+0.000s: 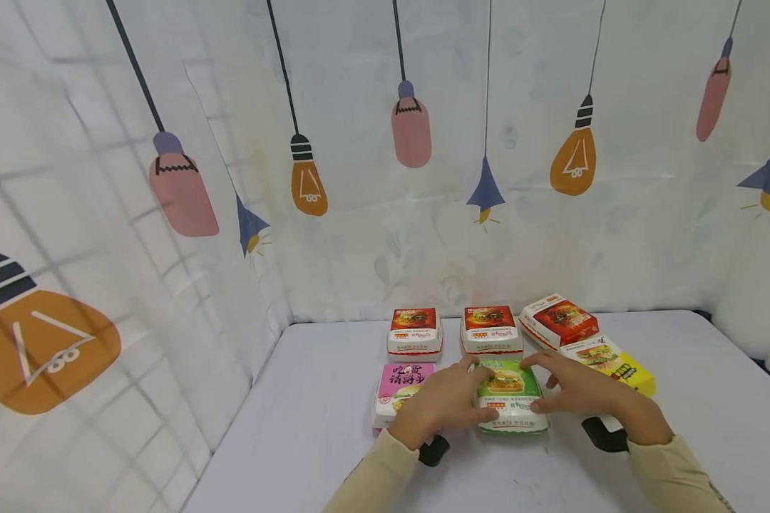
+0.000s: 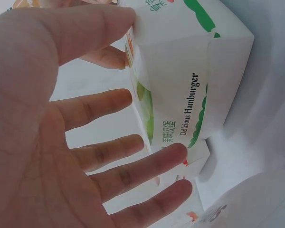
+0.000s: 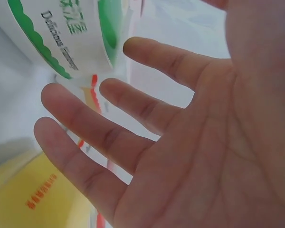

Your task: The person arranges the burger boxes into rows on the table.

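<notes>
A green and white hamburger box (image 1: pixel 508 385) sits between my two hands on the white table. Along its left side is my left hand (image 1: pixel 441 400), with fingers spread. In the left wrist view the thumb reaches the edge of this box (image 2: pixel 180 71), and the other fingers extend loosely beside it. On the right side my right hand (image 1: pixel 580 388) has its fingertips near the box's edges. The right wrist view shows its fingers (image 3: pixel 147 107) extended and apart, next to the printed side of the box (image 3: pixel 61 35).
A pink hamburger box (image 1: pixel 406 381) stands left, partly behind my left hand. Two red boxes (image 1: pixel 415 331) (image 1: pixel 491 329) stand at the back. A third red box (image 1: pixel 560 318) sits angled at the right, with a yellow box (image 1: pixel 612 362) against it. A printed curtain (image 1: pixel 359 263) hangs behind the table.
</notes>
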A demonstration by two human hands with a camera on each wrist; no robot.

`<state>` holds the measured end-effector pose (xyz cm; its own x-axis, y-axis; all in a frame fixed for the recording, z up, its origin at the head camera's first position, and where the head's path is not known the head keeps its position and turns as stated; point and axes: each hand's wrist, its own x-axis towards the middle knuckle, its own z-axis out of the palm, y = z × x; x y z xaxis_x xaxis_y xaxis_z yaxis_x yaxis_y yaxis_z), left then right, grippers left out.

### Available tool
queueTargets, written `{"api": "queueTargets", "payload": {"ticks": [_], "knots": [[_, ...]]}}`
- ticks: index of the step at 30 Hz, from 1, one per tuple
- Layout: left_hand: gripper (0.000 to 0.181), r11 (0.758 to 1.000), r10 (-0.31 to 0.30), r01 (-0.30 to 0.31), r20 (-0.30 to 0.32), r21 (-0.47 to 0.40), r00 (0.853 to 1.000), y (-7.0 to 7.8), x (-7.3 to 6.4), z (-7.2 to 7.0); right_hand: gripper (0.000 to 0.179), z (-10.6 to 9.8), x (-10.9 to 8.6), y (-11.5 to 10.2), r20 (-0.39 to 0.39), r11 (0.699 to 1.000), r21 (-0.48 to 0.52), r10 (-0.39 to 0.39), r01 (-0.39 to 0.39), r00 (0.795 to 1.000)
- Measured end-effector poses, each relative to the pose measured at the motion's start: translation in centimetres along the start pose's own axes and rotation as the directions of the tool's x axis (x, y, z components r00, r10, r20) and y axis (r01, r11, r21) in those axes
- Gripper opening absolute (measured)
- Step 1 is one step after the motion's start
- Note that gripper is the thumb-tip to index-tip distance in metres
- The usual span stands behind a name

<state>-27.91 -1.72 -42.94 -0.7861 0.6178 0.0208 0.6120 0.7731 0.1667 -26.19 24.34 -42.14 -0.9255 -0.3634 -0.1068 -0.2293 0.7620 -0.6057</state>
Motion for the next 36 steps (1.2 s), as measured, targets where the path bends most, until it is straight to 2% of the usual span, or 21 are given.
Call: {"api": "queueTargets", "payload": {"ticks": [9, 14, 18, 20, 25, 29, 32, 36], "knots": [[0.058, 1.0, 0.023, -0.021, -0.069, 0.021, 0.997, 0.5, -0.1, -0.4, 0.062, -1.9, -1.2, 0.5, -0.095, 1.0, 0.002, -0.018, 0.018, 0.995], [0.047, 0.999, 0.043, -0.039, -0.136, 0.029, 0.99, 0.7, -0.1, -0.6, 0.054, -3.5, -2.1, 1.1, -0.158, 1.0, -0.009, 0.0, -0.001, 0.987], [0.036, 0.997, 0.077, -0.071, -0.215, 0.033, 0.974, 1.1, 0.0, -0.6, 0.05, -4.7, -2.9, 2.1, -0.191, 1.0, -0.007, 0.019, -0.02, 0.981], [0.032, 0.996, 0.088, -0.089, -0.254, 0.009, 0.963, 1.3, -0.1, -0.6, 0.052, -5.3, -3.3, 2.8, -0.211, 0.999, -0.007, 0.038, -0.04, 0.977], [0.023, 0.989, 0.116, -0.14, -0.346, -0.045, 0.931, 2.4, -0.3, -0.6, 0.057, -6.5, -4.5, 4.5, -0.276, 0.993, -0.048, 0.088, -0.105, 0.957], [0.018, 0.982, 0.159, -0.188, -0.394, -0.035, 0.905, 3.6, -0.4, -0.3, 0.06, -7.1, -5.2, 5.9, -0.3, 0.988, -0.057, 0.118, -0.141, 0.947], [0.018, 0.974, 0.19, -0.222, -0.397, -0.035, 0.898, 4.8, -0.2, -0.2, 0.062, -7.5, -5.6, 6.8, -0.304, 0.985, -0.063, 0.135, -0.161, 0.943], [0.019, 0.962, 0.198, -0.252, -0.375, -0.101, 0.906, 7.0, 0.5, -0.4, 0.066, -7.8, -5.7, 7.6, -0.292, 0.982, -0.059, 0.154, -0.178, 0.944]]}}
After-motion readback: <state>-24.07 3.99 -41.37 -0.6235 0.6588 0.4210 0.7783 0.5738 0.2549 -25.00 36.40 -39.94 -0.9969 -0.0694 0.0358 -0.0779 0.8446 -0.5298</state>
